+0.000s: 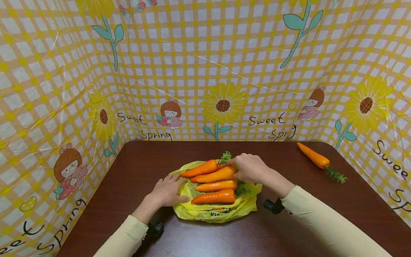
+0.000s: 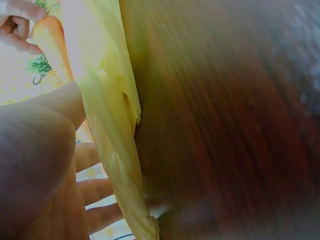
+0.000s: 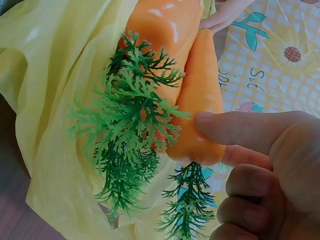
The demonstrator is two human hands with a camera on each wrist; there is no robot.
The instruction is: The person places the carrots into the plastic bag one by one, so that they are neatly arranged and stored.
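Note:
Several orange toy carrots lie side by side on a crumpled yellow plastic bag point(image 1: 218, 211) in the middle of the brown table point(image 1: 314, 210). My right hand point(image 1: 248, 168) pinches the thick leafy end of the second carrot from the back point(image 1: 216, 175). In the right wrist view my thumb point(image 3: 237, 127) presses on that carrot point(image 3: 200, 95) beside green plastic leaves point(image 3: 132, 120). My left hand point(image 1: 167, 192) lies flat on the bag's left edge with its fingers straight. The left wrist view shows its palm point(image 2: 40, 165) against the bag point(image 2: 112, 125).
One more carrot point(image 1: 313, 156) with a green top lies alone at the table's far right. Yellow checked sheets printed with sunflowers point(image 1: 223, 105) wall in the table at the back and on both sides.

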